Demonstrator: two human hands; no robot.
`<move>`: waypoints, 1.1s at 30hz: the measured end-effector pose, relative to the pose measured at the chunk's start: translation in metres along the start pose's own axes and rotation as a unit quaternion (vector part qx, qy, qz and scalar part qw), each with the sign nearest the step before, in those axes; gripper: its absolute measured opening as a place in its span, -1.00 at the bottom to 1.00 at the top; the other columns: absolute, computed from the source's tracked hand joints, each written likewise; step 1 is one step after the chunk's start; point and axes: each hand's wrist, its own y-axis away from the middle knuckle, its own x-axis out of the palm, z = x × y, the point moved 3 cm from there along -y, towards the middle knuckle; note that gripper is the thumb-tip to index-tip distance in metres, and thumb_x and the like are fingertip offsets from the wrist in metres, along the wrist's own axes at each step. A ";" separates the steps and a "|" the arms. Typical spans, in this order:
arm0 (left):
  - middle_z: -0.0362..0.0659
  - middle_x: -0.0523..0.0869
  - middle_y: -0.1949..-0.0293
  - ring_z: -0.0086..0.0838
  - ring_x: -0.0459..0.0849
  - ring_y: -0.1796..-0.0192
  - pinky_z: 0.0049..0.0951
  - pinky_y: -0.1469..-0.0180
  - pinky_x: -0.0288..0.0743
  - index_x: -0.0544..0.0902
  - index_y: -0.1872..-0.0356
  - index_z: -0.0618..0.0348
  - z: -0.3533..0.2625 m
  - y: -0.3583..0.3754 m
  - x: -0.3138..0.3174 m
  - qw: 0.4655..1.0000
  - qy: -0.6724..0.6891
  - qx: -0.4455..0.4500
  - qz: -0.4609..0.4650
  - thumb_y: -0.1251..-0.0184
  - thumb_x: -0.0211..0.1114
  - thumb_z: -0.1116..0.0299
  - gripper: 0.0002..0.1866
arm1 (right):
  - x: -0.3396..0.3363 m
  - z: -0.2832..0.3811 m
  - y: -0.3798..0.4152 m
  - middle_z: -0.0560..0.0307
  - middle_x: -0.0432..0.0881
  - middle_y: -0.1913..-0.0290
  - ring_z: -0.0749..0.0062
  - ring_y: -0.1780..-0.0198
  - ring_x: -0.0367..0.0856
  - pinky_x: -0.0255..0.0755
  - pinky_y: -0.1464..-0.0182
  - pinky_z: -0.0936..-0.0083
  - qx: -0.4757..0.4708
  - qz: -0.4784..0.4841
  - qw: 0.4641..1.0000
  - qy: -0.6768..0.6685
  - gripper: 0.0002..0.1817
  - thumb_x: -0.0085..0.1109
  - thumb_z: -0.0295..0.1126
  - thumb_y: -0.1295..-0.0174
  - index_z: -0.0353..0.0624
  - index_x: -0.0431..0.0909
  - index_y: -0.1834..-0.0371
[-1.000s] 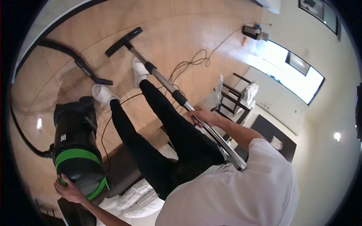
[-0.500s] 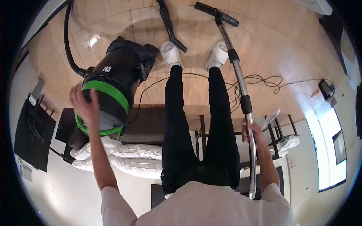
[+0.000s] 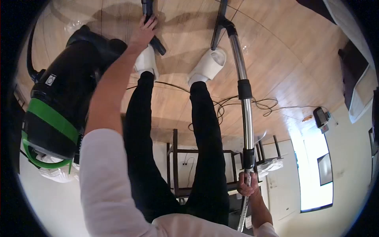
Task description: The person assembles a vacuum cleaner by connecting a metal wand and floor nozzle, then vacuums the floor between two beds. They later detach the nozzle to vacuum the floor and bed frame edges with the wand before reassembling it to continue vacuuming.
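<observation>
My left hand [image 3: 144, 33] is down at the floor, its fingers closed round the black hose handle [image 3: 158, 46] beside my left slipper [image 3: 147, 62]. My right hand [image 3: 248, 184] grips the chrome vacuum tube [image 3: 248, 122] near its upper end, below a black collar. At the tube's far end, the black floor nozzle [image 3: 217, 31] touches or nearly touches the floor close to my right slipper [image 3: 208, 65]. To my left stands the black vacuum cleaner [image 3: 65, 75], with a green band and a green handle. Its black hose [image 3: 30, 55] runs off at the far left.
A thin black cable [image 3: 225, 104] lies in loops on the wood-look floor [image 3: 284, 67], leading to a black box [image 3: 320, 117] by the wall. Dark-framed furniture [image 3: 175, 158] stands behind my legs. A bright window [image 3: 316, 173] is at the right.
My left hand has gone from beside the vacuum cleaner's green band down to the hose handle and closed on it. I have bent forward; the tube and nozzle have turned in my right hand.
</observation>
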 end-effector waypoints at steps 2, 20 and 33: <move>-0.23 0.51 -0.38 -0.29 0.19 -0.61 -0.02 -0.69 -0.10 0.60 -0.30 -0.17 0.006 0.008 -0.011 0.996 0.010 0.071 -0.048 -0.17 0.46 0.19 -0.41 | -0.010 0.003 0.002 0.25 0.34 0.76 0.64 0.84 0.28 0.24 0.82 0.61 0.002 0.014 1.000 0.003 -0.31 0.09 0.20 -0.47 -0.41 0.54 0.01; -0.04 0.46 -0.50 -0.13 0.37 -0.55 0.08 -0.54 0.18 0.33 -0.59 -0.18 -0.055 -0.114 -0.201 0.942 0.307 0.076 -0.114 -0.54 0.06 -0.28 -0.27 | -0.052 0.006 -0.007 0.32 0.26 0.77 0.65 0.84 0.17 0.22 0.81 0.60 -0.056 0.030 0.997 0.050 -0.29 -0.05 0.25 -0.53 -0.36 0.49 -0.08; 0.01 0.78 0.24 -0.14 0.79 0.13 -0.15 0.05 0.67 0.58 -0.38 -0.28 -0.050 -0.051 -0.214 0.946 0.252 0.052 -0.197 -0.48 0.09 -0.30 -0.40 | -0.053 0.002 -0.019 0.27 0.28 0.77 0.60 0.84 0.16 0.11 0.82 0.56 -0.069 0.068 0.995 -0.004 -0.26 -0.05 0.22 -0.53 -0.45 0.47 -0.11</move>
